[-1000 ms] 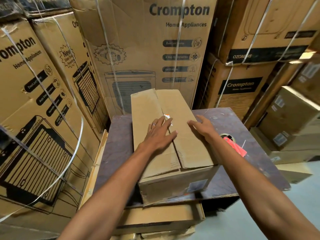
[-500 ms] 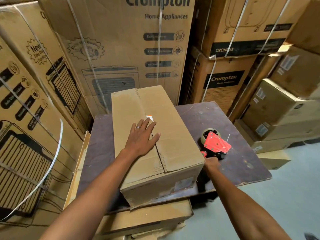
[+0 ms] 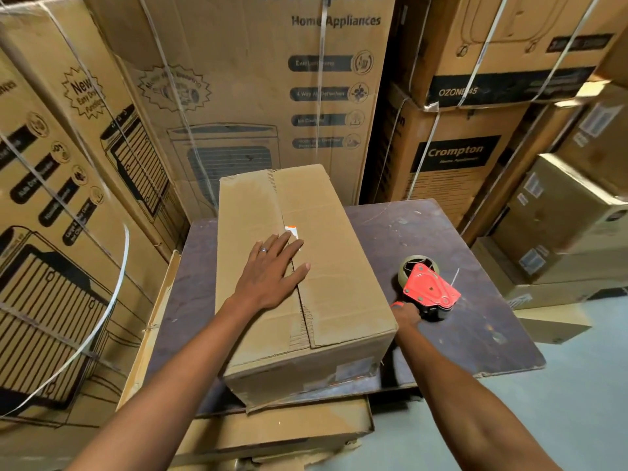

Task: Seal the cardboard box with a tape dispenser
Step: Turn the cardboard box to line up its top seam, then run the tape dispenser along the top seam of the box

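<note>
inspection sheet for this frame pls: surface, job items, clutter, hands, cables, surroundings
Surface: dark scuffed wooden board, resting on flattened cardboard sheets.
Job's things: plain brown cardboard box on the board, top flaps closed, no tape seen along the seam; red tape dispenser with a tape roll on the board to its right.
Clutter: small orange-white sticker on the box seam.
Hands: left hand flat on the flaps, fingers straight; right hand has a grip on the dispenser's handle, partly hidden behind the box.
Cables: nothing seen.
Surroundings: stacked printed appliance cartons with white plastic straps; grey floor at right.
</note>
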Motion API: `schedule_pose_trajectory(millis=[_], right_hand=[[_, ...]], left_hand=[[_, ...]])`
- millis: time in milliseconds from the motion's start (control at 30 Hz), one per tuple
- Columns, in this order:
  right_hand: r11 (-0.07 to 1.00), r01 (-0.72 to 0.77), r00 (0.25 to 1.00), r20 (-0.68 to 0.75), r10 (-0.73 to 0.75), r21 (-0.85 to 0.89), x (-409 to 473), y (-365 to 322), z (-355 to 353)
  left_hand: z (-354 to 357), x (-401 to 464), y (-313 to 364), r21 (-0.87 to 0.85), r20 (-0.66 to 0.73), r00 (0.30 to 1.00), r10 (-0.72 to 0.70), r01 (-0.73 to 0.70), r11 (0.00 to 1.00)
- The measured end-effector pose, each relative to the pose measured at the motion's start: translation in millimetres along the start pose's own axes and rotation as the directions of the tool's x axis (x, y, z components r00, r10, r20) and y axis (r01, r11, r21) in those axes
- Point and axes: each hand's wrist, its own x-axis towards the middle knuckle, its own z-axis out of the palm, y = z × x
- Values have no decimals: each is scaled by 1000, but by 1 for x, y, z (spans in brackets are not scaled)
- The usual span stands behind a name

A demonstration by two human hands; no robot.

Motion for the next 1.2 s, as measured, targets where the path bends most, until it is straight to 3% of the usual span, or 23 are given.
schedule_pose_trajectory(millis=[133,300,500,733,967,1100,1200], right_hand=[[997,-41,999,25,40,58,8,-7,1],[983,25,1000,9,-27,181,20,-1,-14],[967,215,973,54,-224,138,34,-23,-30],[825,332,857,220,-467,458,-9,-92,-55],[739,88,712,477,-515,668,-76,-159,-104],[647,-169,530,622,-576,744,-109,-176,-118],[611,-355,354,707,-612,707,-125,-187,-118]], left_hand=[[1,-1,-1,-6,-18,1000,0,0,1000],[1,0,-3,-31,-26,1000,-10,10,999],[-3,-1,0,-71,-48,999,-18,15,997],[-3,-2,1,-98,-68,997,-32,25,995],[-3,-1,0,-128,-93,996,-9,-3,992],[-17,12,5,-309,-97,990,-102,67,949],[-41,38,9,-586,-85,977,-196,110,803]])
